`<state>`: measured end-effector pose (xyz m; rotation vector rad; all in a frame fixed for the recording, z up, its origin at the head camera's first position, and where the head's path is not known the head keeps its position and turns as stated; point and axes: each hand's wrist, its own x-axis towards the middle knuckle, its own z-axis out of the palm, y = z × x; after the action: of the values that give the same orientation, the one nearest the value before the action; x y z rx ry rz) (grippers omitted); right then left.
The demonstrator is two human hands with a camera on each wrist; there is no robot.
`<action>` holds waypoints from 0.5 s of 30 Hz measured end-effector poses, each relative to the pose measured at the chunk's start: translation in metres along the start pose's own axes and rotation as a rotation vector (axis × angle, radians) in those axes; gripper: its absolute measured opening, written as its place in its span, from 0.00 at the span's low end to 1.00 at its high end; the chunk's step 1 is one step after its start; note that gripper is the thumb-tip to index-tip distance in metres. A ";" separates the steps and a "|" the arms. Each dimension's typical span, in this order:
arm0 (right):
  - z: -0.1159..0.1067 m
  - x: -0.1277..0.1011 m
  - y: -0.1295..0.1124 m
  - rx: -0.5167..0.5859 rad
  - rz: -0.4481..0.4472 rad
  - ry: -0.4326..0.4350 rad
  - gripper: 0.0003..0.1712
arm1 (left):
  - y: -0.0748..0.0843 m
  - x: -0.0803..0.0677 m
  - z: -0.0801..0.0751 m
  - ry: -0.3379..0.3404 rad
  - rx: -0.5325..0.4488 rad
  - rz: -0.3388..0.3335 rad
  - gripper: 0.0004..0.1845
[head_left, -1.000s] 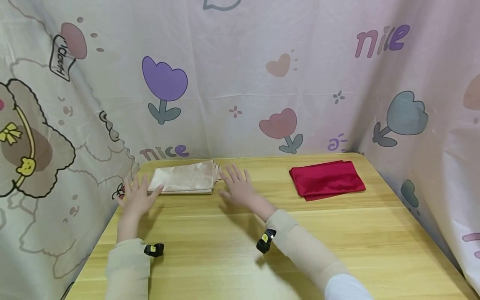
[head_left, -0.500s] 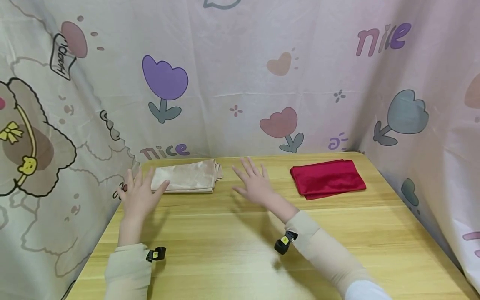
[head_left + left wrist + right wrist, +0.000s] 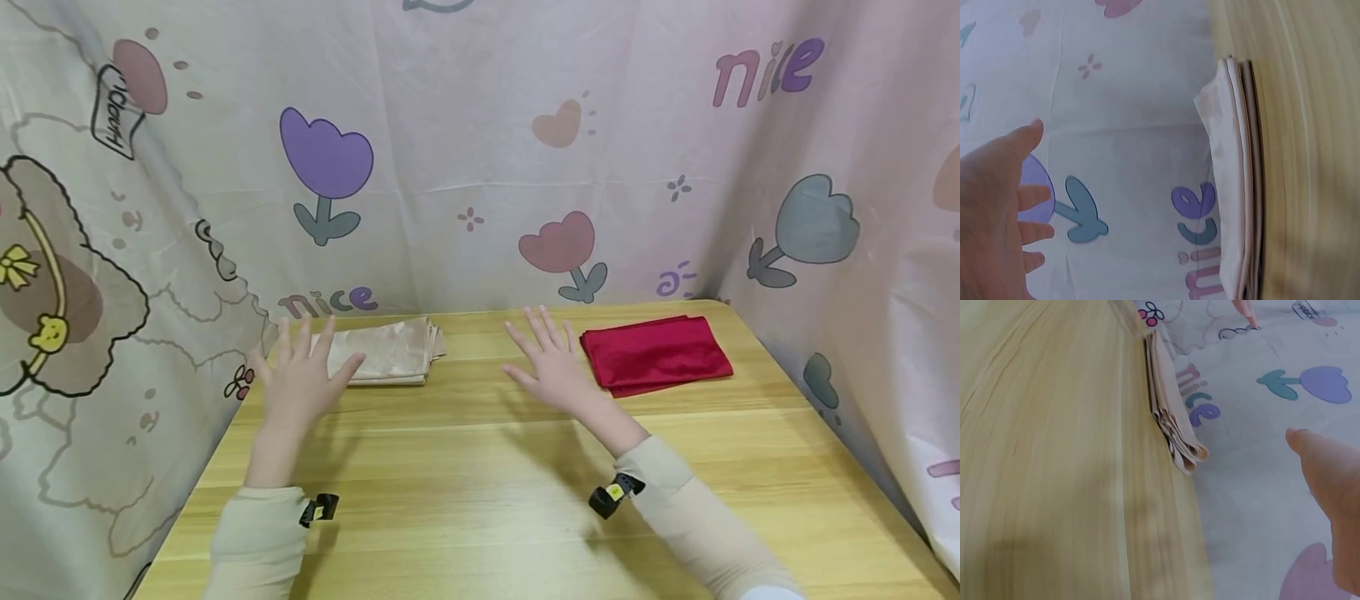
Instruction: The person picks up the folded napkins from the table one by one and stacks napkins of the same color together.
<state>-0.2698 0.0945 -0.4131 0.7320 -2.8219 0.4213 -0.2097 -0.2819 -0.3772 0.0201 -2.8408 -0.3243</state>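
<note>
Altogether two folded cloths: one beige cloth (image 3: 390, 354), one red cloth (image 3: 656, 354).

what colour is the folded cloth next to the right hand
Red: the folded cloth beside the right hand shows best in the head view.

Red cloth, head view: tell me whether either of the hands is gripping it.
No. The red cloth lies flat on the table, the right hand open just beside it and the left hand by the beige cloth.
</note>
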 end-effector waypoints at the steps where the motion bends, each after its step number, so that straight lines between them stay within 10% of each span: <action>1: -0.002 -0.002 0.003 -0.002 0.007 0.006 0.41 | 0.003 0.000 0.000 -0.004 0.009 0.004 0.46; 15: -0.031 -0.031 0.045 -0.018 0.128 0.033 0.44 | 0.042 0.011 0.007 -0.066 -0.018 0.027 0.46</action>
<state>-0.2626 0.1560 -0.4023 0.5374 -2.8476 0.4228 -0.2212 -0.2396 -0.3712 -0.0327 -2.9002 -0.3508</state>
